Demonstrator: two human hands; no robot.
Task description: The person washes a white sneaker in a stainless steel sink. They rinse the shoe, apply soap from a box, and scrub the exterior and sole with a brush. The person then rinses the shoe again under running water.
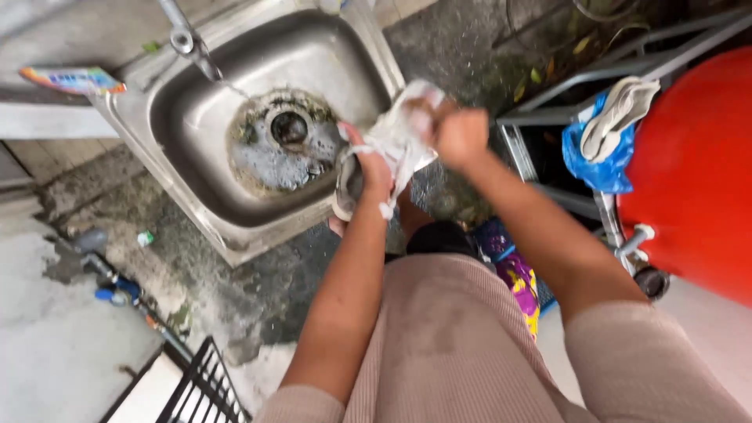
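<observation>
Over the near rim of the square stainless-steel sink (196,110), the left hand (374,174) and right hand (458,137) are both clenched on a wet white cloth (395,141), apparently mid-scrub, so firm rubbing between both grips seems called for.

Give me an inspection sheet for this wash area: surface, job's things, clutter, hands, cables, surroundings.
Surface: steel sink, grimy ring around the drain; water runs from the tap.
Job's things: white cloth bunched at the sink's edge.
Clutter: colourful packet on the ledge.
Hands: left hand and right hand both grip the cloth.
Cables: nothing seen.
Surroundings: red barrel, blue bag, metal rack, black grate.
</observation>
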